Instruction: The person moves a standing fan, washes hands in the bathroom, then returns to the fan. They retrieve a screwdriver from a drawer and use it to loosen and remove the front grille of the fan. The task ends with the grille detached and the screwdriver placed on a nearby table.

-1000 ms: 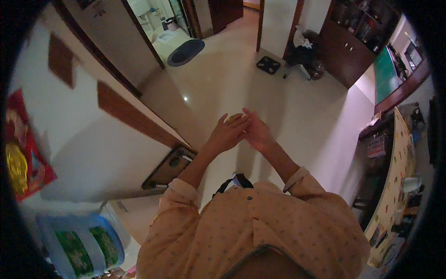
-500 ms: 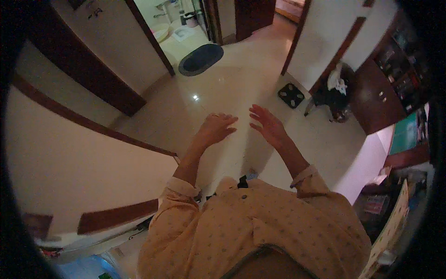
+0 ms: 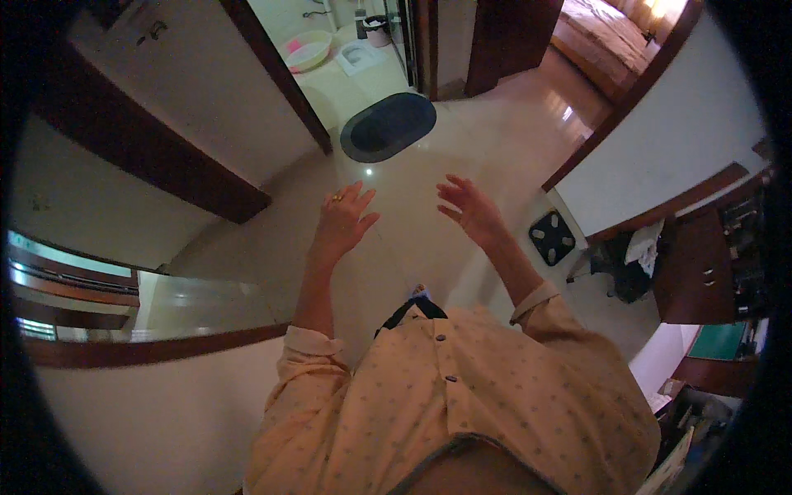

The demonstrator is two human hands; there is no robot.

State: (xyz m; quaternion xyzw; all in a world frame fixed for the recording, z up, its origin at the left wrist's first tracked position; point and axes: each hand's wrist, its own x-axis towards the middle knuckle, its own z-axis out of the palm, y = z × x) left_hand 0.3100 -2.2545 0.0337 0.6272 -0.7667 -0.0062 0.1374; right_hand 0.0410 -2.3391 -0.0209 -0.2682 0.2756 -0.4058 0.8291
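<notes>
Held out in front of me over the pale tiled floor [image 3: 412, 214] are both my hands, apart from each other. My left hand [image 3: 345, 216] has its fingers spread, with a ring on one finger, and nothing in it. My right hand [image 3: 469, 210] is likewise empty, its fingers loosely apart and slightly bent. Neither touches anything. Beyond them a dark grey oval mat [image 3: 388, 126] lies at a bathroom doorway. To the right of my right hand, a black bathroom scale [image 3: 551, 238] rests on the floor.
Through the bathroom doorway stand a yellowish basin [image 3: 307, 54], a squat toilet [image 3: 360, 58] and a bin [image 3: 377, 31]. At far right a bed [image 3: 606, 37] shows through another doorway. A dark cabinet [image 3: 701, 268] and a cloth-draped stool [image 3: 619, 268] stand right. A wall [image 3: 165, 400] runs along my left.
I have moved forward, so the mat, scale and doorways appear nearer, and more of the bed shows. My hands are farther apart, and the left hand's fingers are now spread upward.
</notes>
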